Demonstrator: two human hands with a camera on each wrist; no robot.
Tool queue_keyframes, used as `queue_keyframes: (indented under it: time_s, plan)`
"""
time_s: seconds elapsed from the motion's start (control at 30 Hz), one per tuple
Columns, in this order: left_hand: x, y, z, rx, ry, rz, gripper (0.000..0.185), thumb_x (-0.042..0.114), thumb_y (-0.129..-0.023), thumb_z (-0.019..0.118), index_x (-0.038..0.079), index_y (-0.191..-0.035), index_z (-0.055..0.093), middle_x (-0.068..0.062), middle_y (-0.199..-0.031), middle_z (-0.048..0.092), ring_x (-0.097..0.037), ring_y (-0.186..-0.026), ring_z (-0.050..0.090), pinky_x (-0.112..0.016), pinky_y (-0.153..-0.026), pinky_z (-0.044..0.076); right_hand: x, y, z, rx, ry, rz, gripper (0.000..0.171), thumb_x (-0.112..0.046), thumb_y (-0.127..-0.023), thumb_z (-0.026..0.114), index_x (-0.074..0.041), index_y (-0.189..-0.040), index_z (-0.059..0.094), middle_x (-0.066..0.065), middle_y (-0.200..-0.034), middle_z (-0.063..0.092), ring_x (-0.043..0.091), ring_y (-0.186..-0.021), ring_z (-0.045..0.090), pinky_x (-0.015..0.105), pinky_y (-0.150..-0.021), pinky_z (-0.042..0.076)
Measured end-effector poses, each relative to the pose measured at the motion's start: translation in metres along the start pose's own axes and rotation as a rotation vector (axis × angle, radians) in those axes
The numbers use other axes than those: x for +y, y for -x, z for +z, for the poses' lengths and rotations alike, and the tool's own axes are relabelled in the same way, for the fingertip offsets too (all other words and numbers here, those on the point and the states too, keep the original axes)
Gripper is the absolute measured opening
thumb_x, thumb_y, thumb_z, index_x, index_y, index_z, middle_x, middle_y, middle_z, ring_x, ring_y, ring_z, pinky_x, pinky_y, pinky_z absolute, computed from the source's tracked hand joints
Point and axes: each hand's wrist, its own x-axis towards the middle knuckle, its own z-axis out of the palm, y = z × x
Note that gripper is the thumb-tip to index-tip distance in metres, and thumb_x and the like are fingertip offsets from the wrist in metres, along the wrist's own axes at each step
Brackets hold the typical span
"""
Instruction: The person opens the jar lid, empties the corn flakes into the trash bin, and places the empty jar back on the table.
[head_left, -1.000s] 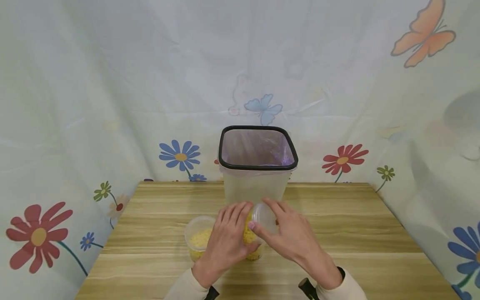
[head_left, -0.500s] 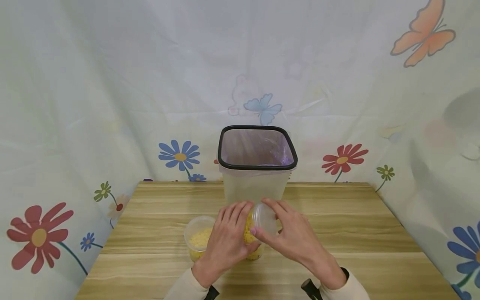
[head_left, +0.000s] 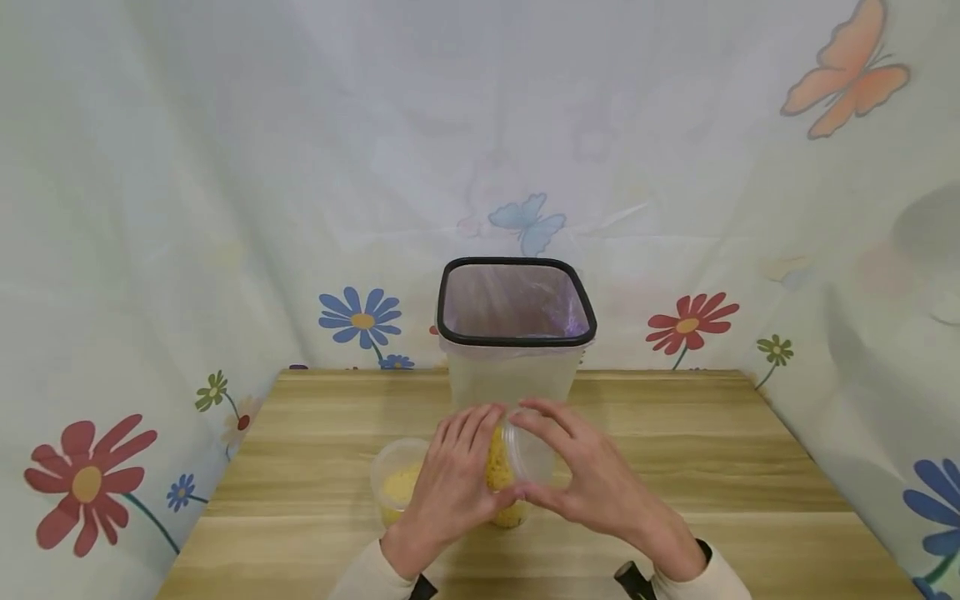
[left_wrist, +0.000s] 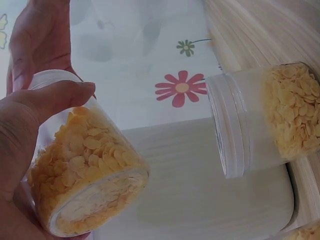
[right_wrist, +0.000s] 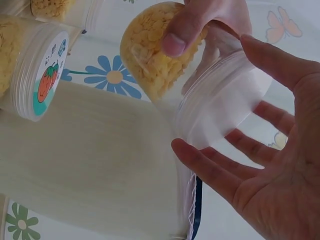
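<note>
My left hand (head_left: 453, 487) grips a clear plastic jar (left_wrist: 90, 160) of thin yellow flakes, tipped on its side with its base toward the left wrist camera. The jar's translucent screw lid (right_wrist: 227, 102) faces right. Around that lid my right hand (head_left: 596, 479) is spread wide, its fingers and thumb at opposite sides of the rim. The right palm stands off from the lid's flat top in the right wrist view. Two similar jars are close by: one jar (head_left: 399, 479) left of my left hand, another jar (head_left: 512, 515) partly hidden beneath the held one.
Just behind my hands stands a pale waste bin (head_left: 517, 375) with a black rim and a thin plastic liner. A wood-grain table (head_left: 675, 442) lies under everything, and a flower-printed curtain (head_left: 360, 167) hangs around it. One jar shows a fruit picture on its lid (right_wrist: 49, 75).
My right thumb has slid down from the lid's near side to its lower edge, and the right fingers have shifted round the rim. The left hand keeps its hold. The head view has tilted slightly.
</note>
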Motion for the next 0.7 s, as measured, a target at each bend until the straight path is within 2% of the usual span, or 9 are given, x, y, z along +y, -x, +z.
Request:
queue_keyframes:
  time_s: [0.07,0.17,0.4,0.57,0.7]
  plan:
    - [-0.0004,0.0004,-0.0004,0.001,0.0,-0.001,0.098,0.06,-0.062,0.084,0.013,-0.14,0.046,-0.002,-0.132,0.057,-0.022,-0.117,0.056,-0.04,-0.1,0.048,0.001,-0.0004,-0.0006,-0.002,0.002,-0.05,0.08,-0.029,-0.069,0.089,-0.019,-0.139,0.052,0.008,-0.142,0.051,0.026,-0.124,0.056,0.049,-0.092,0.054]
    - [-0.0008,0.0003,-0.0014,0.006,-0.002,-0.001,0.098,0.058,-0.06,0.086,0.012,-0.138,0.048,-0.002,-0.132,0.057,-0.021,-0.117,0.056,-0.039,-0.1,0.048,0.0017,-0.0006,-0.0018,-0.018,-0.003,-0.1,0.081,-0.022,-0.067,0.09,-0.018,-0.139,0.052,0.009,-0.145,0.048,0.027,-0.127,0.053,0.049,-0.093,0.054]
    - [-0.0001,-0.0009,-0.0035,0.024,0.007,0.002,0.099,0.052,-0.058,0.089,0.011,-0.137,0.048,-0.002,-0.131,0.057,-0.022,-0.117,0.057,-0.039,-0.099,0.049,0.002,0.0009,-0.0028,-0.036,-0.018,-0.15,0.082,-0.011,-0.064,0.091,-0.018,-0.137,0.052,0.009,-0.148,0.045,0.027,-0.138,0.043,0.049,-0.097,0.052]
    - [0.0011,-0.0033,-0.0046,0.015,0.025,0.006,0.099,0.051,-0.059,0.089,0.011,-0.138,0.047,-0.002,-0.131,0.057,-0.021,-0.118,0.056,-0.038,-0.099,0.049,0.0013,0.0024,-0.004,-0.035,0.0,-0.136,0.086,-0.014,-0.064,0.092,-0.019,-0.139,0.051,0.008,-0.151,0.042,0.026,-0.143,0.038,0.045,-0.102,0.05]
    - [0.002,-0.0047,-0.0052,0.009,0.033,-0.001,0.101,0.051,-0.057,0.09,0.012,-0.139,0.046,-0.002,-0.132,0.056,-0.021,-0.117,0.056,-0.039,-0.099,0.049,-0.0027,0.0016,-0.0071,-0.013,-0.029,-0.096,0.085,-0.029,-0.071,0.088,-0.016,-0.144,0.046,0.009,-0.156,0.036,0.027,-0.142,0.038,0.047,-0.102,0.049]
